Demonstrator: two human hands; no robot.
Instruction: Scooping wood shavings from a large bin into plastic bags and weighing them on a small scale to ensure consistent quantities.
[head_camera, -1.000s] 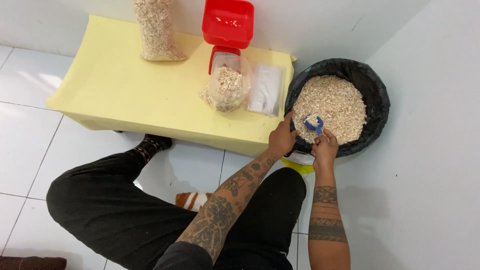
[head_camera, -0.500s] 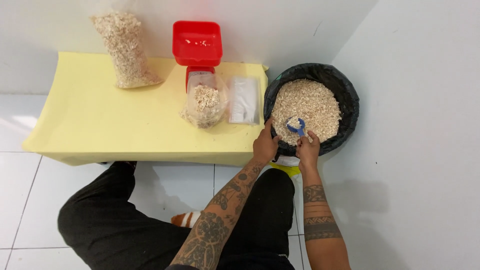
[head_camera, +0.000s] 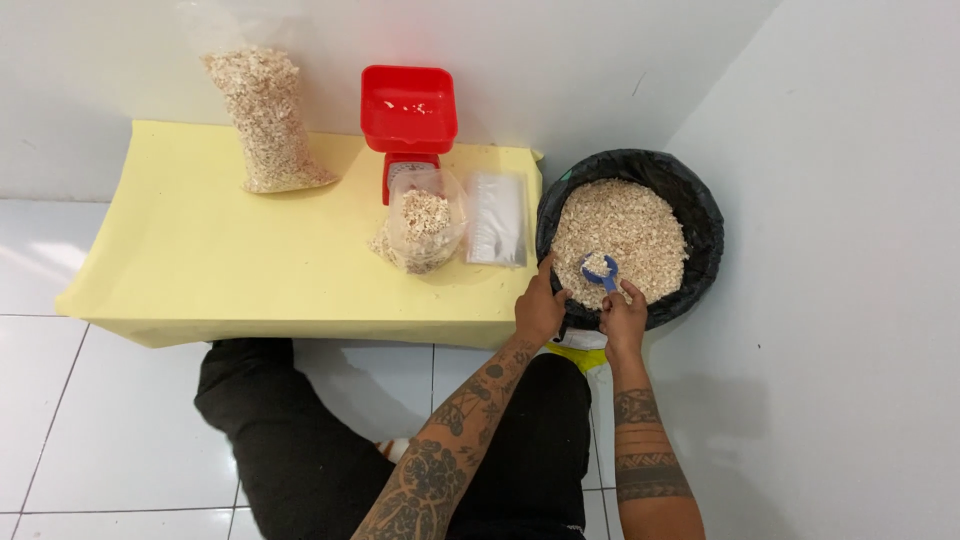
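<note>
Here your right hand (head_camera: 624, 318) is closed around the handle of a small blue scoop (head_camera: 601, 268), whose bowl carries a little heap of pale flakes and sits over the flake pile in the black-lined tub (head_camera: 700, 215). The wrist is bent slightly up, the tattooed forearm running straight down toward you. Your left hand (head_camera: 540, 305) rests just beside it at the tub's near rim, fingers curled and thumb pointing up along the black lining; whether it actually grips the rim or only leans on it, you cannot tell. Both arms reach forward from your folded legs on the white tile floor (head_camera: 110, 420).

To the left of the tub lies the yellow sheet (head_camera: 200, 270). On it, nearest your left hand, a flat empty clear bag (head_camera: 497, 218) lies beside a partly filled clear bag (head_camera: 422, 228) of flakes. Behind that stands a red scale (head_camera: 408, 112) with its tray, and farther left a tall full bag (head_camera: 265, 122) stands against the wall.
</note>
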